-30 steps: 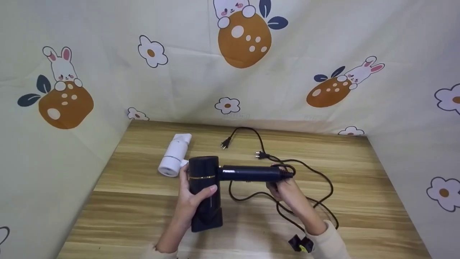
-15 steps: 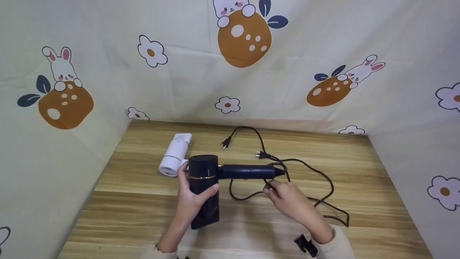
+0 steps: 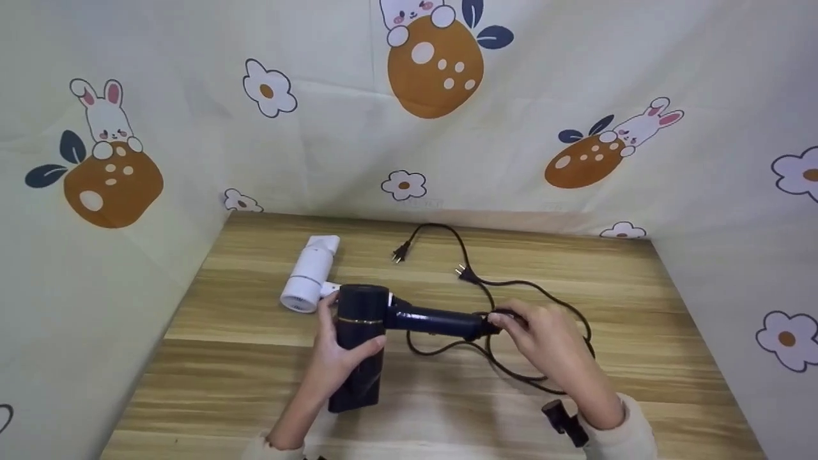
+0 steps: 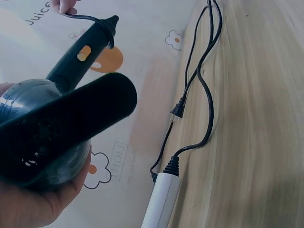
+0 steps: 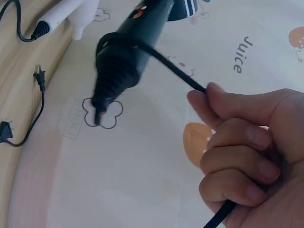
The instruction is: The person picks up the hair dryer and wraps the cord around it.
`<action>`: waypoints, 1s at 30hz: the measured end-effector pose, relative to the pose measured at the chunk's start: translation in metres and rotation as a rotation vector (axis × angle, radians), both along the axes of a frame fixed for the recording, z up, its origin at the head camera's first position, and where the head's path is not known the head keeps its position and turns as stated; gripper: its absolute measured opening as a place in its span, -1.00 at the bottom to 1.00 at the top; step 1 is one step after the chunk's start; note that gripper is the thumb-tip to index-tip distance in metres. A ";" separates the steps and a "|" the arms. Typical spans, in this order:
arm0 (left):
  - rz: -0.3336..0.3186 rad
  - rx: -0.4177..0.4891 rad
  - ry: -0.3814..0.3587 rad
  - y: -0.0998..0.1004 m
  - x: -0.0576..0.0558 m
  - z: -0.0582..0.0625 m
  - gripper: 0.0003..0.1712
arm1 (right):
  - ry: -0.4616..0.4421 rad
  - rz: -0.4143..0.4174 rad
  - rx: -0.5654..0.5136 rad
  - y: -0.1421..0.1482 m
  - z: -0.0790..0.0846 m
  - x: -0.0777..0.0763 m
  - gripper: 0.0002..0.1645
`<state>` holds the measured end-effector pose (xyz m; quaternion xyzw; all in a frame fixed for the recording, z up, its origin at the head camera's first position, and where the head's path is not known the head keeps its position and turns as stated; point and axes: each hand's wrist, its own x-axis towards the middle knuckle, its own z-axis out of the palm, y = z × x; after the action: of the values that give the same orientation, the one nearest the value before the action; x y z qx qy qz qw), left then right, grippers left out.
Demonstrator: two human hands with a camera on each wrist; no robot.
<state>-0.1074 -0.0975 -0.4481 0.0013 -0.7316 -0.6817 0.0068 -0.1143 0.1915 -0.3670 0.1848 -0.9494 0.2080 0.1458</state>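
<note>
My left hand [image 3: 335, 361] grips the barrel of a black hair dryer [image 3: 363, 305] with a thin gold band, thumb across its front. The dryer is held up over the table, its handle [image 3: 431, 321] pointing right and slightly down. My right hand [image 3: 549, 335] is at the handle's end, pinching the black power cord [image 5: 175, 71] between thumb and forefinger. In the right wrist view the cord bends round the handle just above the ribbed strain relief [image 5: 114, 78], and the other fingers curl over a lower stretch of it. An orange switch [image 4: 84, 53] shows on the handle.
A white hair dryer [image 3: 310, 275] lies on the wooden table [image 3: 230, 358] at the back left. Two plugs, one farther back [image 3: 401, 252] and one nearer [image 3: 466, 275], lie with looping cords behind the black dryer. Patterned cloth [image 3: 332, 147] walls in the back and sides.
My right hand has gone from behind the handle's end, down below it, then up to its right, drawing the cord round. The handle now tilts downward; my left hand keeps its grip.
</note>
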 end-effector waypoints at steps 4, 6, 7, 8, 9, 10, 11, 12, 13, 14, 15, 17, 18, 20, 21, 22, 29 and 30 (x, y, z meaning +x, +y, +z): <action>-0.053 0.015 0.005 -0.002 0.000 0.002 -0.03 | 0.046 0.007 -0.116 0.004 -0.004 -0.007 -0.90; -0.075 0.030 0.010 -0.003 0.000 0.003 -0.05 | 0.027 0.010 -0.188 0.007 -0.006 -0.010 -0.91; -0.086 0.038 0.014 -0.003 0.000 0.003 -0.06 | 0.003 0.008 -0.220 0.008 -0.007 -0.012 -0.92; -0.096 0.051 0.015 -0.003 0.001 0.003 -0.07 | -0.032 0.005 -0.250 0.009 -0.007 -0.014 -0.91; -0.108 0.061 0.016 -0.004 0.001 0.003 -0.08 | -0.076 0.007 -0.287 0.010 -0.008 -0.016 -0.90; -0.119 0.071 0.018 -0.004 0.001 0.004 -0.09 | -0.128 0.009 -0.326 0.012 -0.008 -0.018 -0.90; -0.130 0.083 0.018 -0.004 0.002 0.004 -0.10 | -0.186 0.007 -0.367 0.013 -0.009 -0.021 -0.89; -0.142 0.094 0.017 -0.004 0.002 0.004 -0.11 | -0.241 0.007 -0.411 0.014 -0.011 -0.023 -0.87; -0.152 0.105 0.018 -0.004 0.003 0.005 -0.12 | -0.295 0.006 -0.459 0.015 -0.013 -0.026 -0.86; -0.162 0.118 0.017 -0.003 0.003 0.005 -0.13 | -0.350 0.008 -0.514 0.016 -0.015 -0.028 -0.84; -0.172 0.126 0.017 -0.003 0.004 0.005 -0.13 | -0.395 0.014 -0.567 0.017 -0.018 -0.031 -0.83; -0.187 0.150 0.017 -0.002 0.005 0.006 -0.14 | -0.467 0.027 -0.658 0.018 -0.025 -0.035 -0.80; -0.193 0.165 0.015 -0.001 0.005 0.006 -0.14 | -0.499 0.035 -0.704 0.019 -0.028 -0.036 -0.79; -0.199 0.199 0.007 0.000 0.006 0.007 -0.15 | -0.550 0.057 -0.786 0.019 -0.036 -0.039 -0.75; -0.199 0.218 0.001 0.000 0.006 0.008 -0.16 | -0.564 0.068 -0.821 0.018 -0.039 -0.040 -0.75; -0.193 0.242 -0.006 0.001 0.006 0.008 -0.16 | -0.576 0.081 -0.853 0.018 -0.042 -0.041 -0.77; -0.075 0.362 -0.034 0.008 0.005 0.013 -0.21 | -0.686 0.024 -0.904 0.007 -0.059 -0.041 -0.76; -0.049 0.373 -0.035 0.010 0.005 0.013 -0.21 | -0.702 0.015 -0.883 0.005 -0.061 -0.041 -0.74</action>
<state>-0.1026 -0.0878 -0.4347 -0.0035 -0.5924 -0.8053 -0.0230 -0.1549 0.1968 -0.4283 0.0328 -0.7625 0.6354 -0.1171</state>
